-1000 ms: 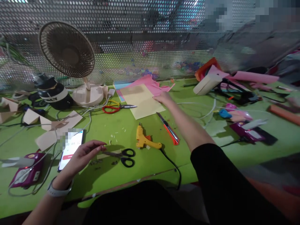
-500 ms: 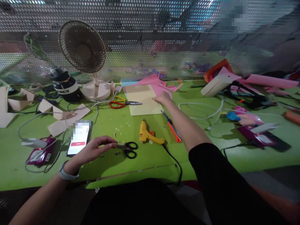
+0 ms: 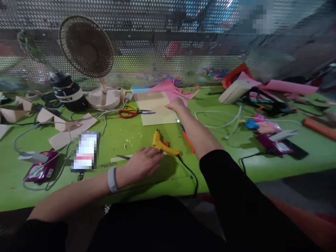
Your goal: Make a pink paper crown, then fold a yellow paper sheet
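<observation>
My right hand [image 3: 176,104] reaches to the right edge of the cream paper sheet [image 3: 154,106], fingers together on or just over it; whether it grips the sheet cannot be made out. My left hand [image 3: 143,163] is over the black scissors [image 3: 124,157], palm down with bent fingers, hiding their handles. Its fingertips come close to the yellow glue gun [image 3: 168,148]. Red-and-yellow-handled scissors [image 3: 131,112] lie with their blades on the cream sheet. Part of an orange cutter [image 3: 187,140] shows beside my right forearm. Pink paper [image 3: 168,87] lies behind the sheet.
On the green table [image 3: 105,190] stand a fan [image 3: 90,52] and a black jar [image 3: 69,96] at the back left. A phone [image 3: 85,152], cables and a purple box [image 3: 43,168] are on the left. Another purple box [image 3: 274,143] and rolled paper [image 3: 235,91] are on the right.
My left hand has moved right from the scissors' blades to over their handles, near the glue gun. My right hand stays at the cream sheet. The view has shifted slightly.
</observation>
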A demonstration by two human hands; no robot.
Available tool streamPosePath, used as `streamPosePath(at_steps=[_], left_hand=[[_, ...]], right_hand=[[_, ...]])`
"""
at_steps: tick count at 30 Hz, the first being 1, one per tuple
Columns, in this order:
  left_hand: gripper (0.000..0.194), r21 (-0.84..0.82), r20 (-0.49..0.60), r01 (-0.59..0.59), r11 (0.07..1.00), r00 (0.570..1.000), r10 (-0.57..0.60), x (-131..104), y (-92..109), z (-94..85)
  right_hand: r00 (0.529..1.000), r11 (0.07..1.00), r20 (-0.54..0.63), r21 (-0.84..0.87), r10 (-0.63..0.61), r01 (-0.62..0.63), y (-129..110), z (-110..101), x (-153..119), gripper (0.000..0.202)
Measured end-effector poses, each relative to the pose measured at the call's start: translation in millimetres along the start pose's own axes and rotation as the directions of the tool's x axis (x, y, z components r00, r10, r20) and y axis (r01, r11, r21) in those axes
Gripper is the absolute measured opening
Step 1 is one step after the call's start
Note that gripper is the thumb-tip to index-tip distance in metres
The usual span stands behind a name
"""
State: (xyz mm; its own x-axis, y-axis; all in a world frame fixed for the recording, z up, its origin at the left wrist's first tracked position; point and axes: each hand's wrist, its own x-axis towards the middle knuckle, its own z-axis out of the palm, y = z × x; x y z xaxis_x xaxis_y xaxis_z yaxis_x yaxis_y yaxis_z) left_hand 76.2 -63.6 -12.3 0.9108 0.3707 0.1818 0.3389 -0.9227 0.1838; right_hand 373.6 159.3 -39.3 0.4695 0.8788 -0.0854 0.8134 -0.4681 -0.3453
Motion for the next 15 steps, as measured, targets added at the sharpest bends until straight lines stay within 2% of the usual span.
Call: streamPosePath(at_steps=[2, 4, 8, 12, 15], left_hand=[[0.031, 0.154, 0.017, -0.073, 0.985, 0.997, 0.071, 20.3, 6.6, 11.9], [0.020, 0.254, 0.046, -0.109, 0.961, 0.994, 0.100, 38.4, 9.0, 22.3], [0.013, 0.294, 0.074, -0.139, 0.946, 0.990, 0.122, 63.0, 7.0, 33.3], [0.012, 0.302, 0.076, -0.133, 0.944, 0.990, 0.115, 73.8, 4.6, 35.8], [0.015, 0.304, 0.084, -0.140, 0.942, 0.989, 0.120, 80.6, 2.4, 38.5]], right_hand=[[0.999, 0.999, -0.017, -0.028, 0.029, -0.029, -3.5, -3.0, 0.0, 0.042], [0.999, 0.998, -0.016, -0.045, 0.034, -0.035, -6.4, -4.8, -0.2, 0.038], [0.999, 0.999, 0.048, -0.037, 0.008, -0.006, -10.1, -4.2, -1.3, 0.036], [0.994, 0.999, 0.103, -0.001, -0.032, 0.033, -12.4, -2.1, -2.1, 0.038], [0.994, 0.998, 0.096, 0.034, -0.056, 0.052, -11.3, -5.0, -2.6, 0.036]])
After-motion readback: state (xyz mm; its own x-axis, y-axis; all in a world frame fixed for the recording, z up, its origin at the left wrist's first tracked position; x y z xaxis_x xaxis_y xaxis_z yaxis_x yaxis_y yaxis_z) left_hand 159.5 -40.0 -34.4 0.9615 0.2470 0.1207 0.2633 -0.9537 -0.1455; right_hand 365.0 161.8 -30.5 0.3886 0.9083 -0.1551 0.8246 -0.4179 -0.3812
